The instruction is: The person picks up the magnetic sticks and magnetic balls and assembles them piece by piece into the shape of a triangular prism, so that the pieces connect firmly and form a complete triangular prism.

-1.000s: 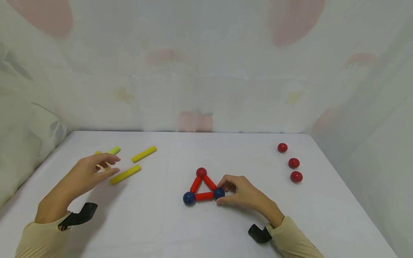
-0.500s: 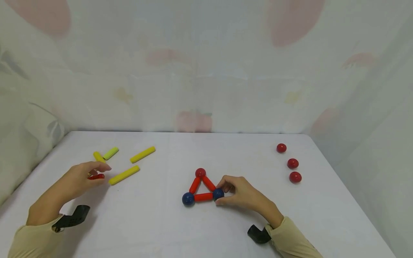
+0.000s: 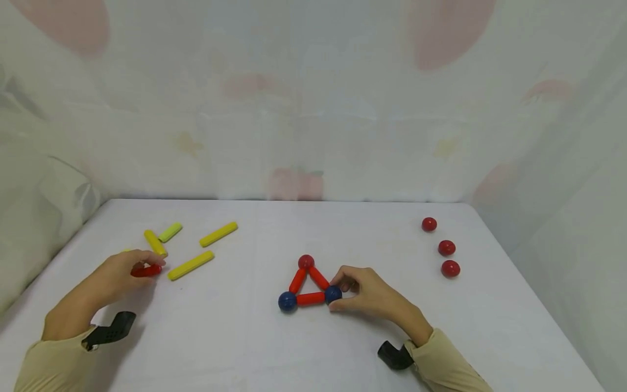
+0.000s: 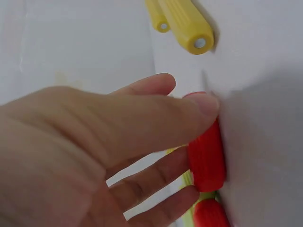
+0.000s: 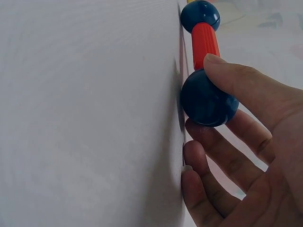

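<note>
White table (image 3: 245, 321), patterned backdrop (image 3: 313, 120) behind

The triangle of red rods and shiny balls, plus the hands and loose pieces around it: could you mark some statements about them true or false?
1. The right hand pinches a glossy dark blue ball at one corner of the triangle. True.
2. All three corners are blue. False: one is a glossy red ball.
3. Three short red rods form the triangle's sides. True.
4. A yellow rod is part of the triangle. False: the long yellow rods lie apart, on the left.
5. The left hand holds a loose short red rod. True.
6. A blue ball lies loose at far right. False: three loose red balls lie there.
</note>
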Motion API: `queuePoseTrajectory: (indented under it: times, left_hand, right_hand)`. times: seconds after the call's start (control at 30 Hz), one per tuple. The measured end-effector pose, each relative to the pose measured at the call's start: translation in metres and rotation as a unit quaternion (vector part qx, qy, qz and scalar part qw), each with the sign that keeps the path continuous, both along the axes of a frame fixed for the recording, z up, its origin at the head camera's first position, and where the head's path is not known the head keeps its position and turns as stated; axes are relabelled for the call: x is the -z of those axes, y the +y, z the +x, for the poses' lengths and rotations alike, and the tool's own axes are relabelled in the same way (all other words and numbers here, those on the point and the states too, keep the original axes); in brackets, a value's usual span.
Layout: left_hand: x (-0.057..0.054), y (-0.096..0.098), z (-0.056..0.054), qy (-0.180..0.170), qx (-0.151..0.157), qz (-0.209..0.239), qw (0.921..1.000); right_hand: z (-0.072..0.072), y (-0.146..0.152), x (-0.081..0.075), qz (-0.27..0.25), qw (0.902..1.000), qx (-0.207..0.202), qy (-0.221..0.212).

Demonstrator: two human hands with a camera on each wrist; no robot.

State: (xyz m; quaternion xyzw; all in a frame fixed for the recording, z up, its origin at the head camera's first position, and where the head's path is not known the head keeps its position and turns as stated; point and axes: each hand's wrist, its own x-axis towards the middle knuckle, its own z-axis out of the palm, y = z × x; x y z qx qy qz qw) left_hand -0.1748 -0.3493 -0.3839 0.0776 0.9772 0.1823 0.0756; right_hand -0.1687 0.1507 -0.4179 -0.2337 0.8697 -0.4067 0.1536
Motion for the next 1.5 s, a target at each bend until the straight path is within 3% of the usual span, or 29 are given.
queuePoseTrajectory:
  times: [0.1,0.23,0.33,0.53,0.8,1.07,1.33,1.5]
  left_hand:
    - [0.003,0.000,-0.001,-0.009,-0.003,0.004,1.0000]
    - [0.006,0.000,-0.004,-0.011,0.016,0.004,0.9998]
    - [0.007,0.000,-0.004,-0.003,0.032,0.001,0.9995]
    - [0.003,0.007,-0.004,0.023,0.033,-0.007,0.9992]
    - [-0.005,0.024,0.000,0.045,0.059,0.022,0.9970]
    - [-0.011,0.047,0.005,0.041,0.056,0.048,0.9965]
    - [-0.016,0.066,0.009,0.086,0.093,0.069,0.9896]
    - [-0.018,0.075,0.010,0.086,0.106,0.081,0.9873]
  right_hand:
    - [0.000,0.000,0.000,-0.002,1.0000,0.000,-0.002]
    - [0.000,-0.001,0.000,-0.006,1.0000,0.000,-0.004]
    - [0.001,-0.001,0.000,-0.005,1.0000,0.000,-0.004]
    - [0.001,0.000,-0.001,-0.002,1.0000,0.003,-0.002]
    - [0.000,0.001,0.001,-0.003,1.0000,0.004,0.001]
    - [0.000,0.001,0.002,0.004,1.0000,0.007,-0.004]
    - [0.000,0.000,0.000,0.004,1.0000,0.006,-0.007]
    - [0.000,0.000,0.000,0.000,1.0000,0.005,-0.001]
